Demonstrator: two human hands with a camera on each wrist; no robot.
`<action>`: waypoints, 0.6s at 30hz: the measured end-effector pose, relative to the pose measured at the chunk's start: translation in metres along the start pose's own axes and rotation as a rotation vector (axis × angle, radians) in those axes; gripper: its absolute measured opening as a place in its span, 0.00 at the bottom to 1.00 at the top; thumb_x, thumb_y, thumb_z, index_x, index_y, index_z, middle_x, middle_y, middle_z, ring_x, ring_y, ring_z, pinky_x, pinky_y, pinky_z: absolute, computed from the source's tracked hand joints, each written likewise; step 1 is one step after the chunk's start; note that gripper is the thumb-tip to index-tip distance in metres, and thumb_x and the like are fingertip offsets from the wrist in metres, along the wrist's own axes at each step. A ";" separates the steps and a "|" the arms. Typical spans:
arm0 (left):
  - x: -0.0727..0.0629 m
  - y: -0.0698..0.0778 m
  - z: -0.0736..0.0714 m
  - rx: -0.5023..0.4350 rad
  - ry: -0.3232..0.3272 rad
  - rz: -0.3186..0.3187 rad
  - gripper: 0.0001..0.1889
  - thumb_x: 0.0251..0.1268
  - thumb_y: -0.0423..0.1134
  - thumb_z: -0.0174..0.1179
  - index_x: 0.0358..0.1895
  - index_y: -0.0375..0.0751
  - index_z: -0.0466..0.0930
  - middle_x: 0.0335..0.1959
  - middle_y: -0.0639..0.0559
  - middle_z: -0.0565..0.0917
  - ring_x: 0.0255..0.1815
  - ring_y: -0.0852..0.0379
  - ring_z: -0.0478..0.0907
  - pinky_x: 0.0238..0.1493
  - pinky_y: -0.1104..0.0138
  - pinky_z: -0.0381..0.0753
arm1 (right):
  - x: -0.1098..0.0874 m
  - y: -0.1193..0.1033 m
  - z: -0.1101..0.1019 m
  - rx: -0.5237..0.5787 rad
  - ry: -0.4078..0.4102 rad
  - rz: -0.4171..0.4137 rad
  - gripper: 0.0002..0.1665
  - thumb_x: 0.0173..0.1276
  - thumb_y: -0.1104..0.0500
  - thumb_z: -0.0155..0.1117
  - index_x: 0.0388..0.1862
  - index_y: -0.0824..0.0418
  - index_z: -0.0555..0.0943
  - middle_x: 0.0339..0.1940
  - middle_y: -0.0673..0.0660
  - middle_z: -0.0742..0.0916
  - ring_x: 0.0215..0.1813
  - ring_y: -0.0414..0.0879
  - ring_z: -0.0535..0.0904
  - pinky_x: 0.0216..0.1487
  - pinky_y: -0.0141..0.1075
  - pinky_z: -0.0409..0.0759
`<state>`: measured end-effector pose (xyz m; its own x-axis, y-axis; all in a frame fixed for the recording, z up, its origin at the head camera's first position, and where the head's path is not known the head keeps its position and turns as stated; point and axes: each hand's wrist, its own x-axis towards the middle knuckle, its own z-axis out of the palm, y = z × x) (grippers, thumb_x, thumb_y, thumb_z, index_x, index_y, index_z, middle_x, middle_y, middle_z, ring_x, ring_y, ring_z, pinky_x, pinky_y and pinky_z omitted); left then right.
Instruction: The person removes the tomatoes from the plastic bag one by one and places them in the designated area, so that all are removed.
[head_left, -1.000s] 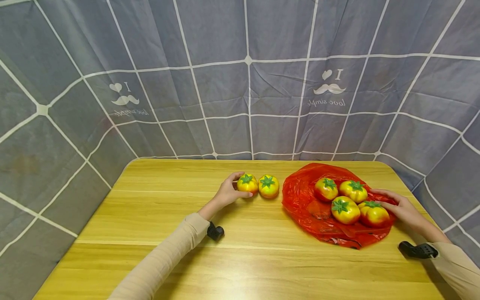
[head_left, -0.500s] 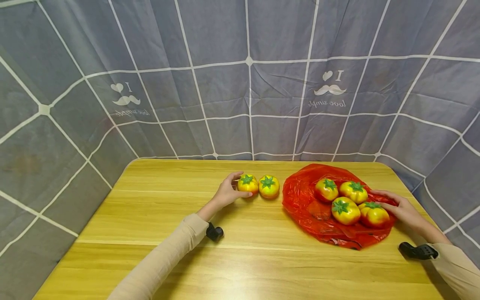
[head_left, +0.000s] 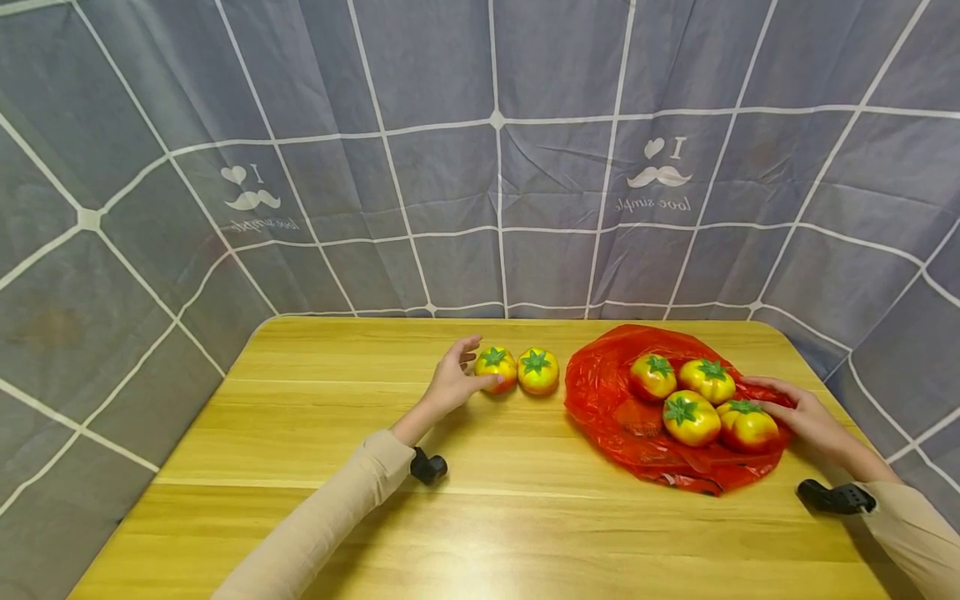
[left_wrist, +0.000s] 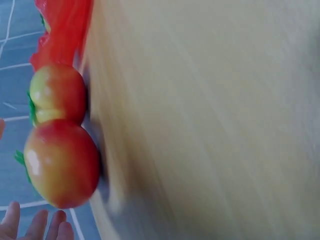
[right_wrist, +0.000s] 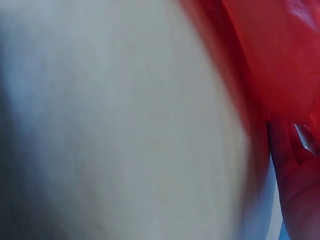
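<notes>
Several red-and-yellow toy tomatoes with green leafy tops are on the table. My left hand (head_left: 452,380) is beside the left tomato (head_left: 496,367) of a pair, thumb near its front. The left wrist view shows the fingertips (left_wrist: 37,225) apart from that tomato (left_wrist: 62,165). The second tomato (head_left: 537,372) stands against its right side. On the right, a red plastic bag (head_left: 600,392) lies spread with more tomatoes (head_left: 692,418) on it. My right hand (head_left: 813,421) rests at the bag's right edge, fingers extended around the nearest tomato (head_left: 747,427); plastic partly hides the fingers in the right wrist view.
The wooden table (head_left: 465,517) has its far edge against a grey curtain (head_left: 442,183) with white lines. Curtain also hangs along the left and right sides. A black wrist strap with a camera (head_left: 835,498) is on the right wrist, another camera (head_left: 428,466) on the left.
My left hand's fingers have lifted and spread away from the left tomato, which stays in place. The right hand, the bag and the other tomatoes have stayed about where they were.
</notes>
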<state>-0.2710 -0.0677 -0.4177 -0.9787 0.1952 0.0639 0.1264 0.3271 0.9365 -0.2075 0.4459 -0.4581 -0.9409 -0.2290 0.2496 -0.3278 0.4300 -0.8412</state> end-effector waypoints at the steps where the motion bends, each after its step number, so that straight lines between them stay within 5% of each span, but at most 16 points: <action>1: -0.001 0.002 0.001 -0.003 0.004 0.003 0.39 0.52 0.33 0.70 0.69 0.34 0.62 0.69 0.34 0.66 0.66 0.38 0.67 0.68 0.49 0.66 | 0.000 0.001 0.000 -0.006 0.000 -0.006 0.22 0.69 0.72 0.53 0.59 0.60 0.78 0.50 0.24 0.79 0.51 0.16 0.72 0.46 0.11 0.69; 18: -0.016 0.044 0.027 -0.025 0.041 0.159 0.39 0.48 0.32 0.72 0.67 0.34 0.64 0.68 0.42 0.69 0.66 0.42 0.68 0.71 0.54 0.64 | -0.001 -0.001 -0.001 -0.078 0.010 0.023 0.20 0.69 0.69 0.54 0.59 0.63 0.77 0.49 0.21 0.77 0.51 0.14 0.69 0.46 0.10 0.66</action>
<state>-0.2455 -0.0319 -0.3869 -0.9525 0.2047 0.2253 0.2765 0.2719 0.9218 -0.2068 0.4471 -0.4571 -0.9488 -0.2101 0.2360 -0.3118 0.5019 -0.8067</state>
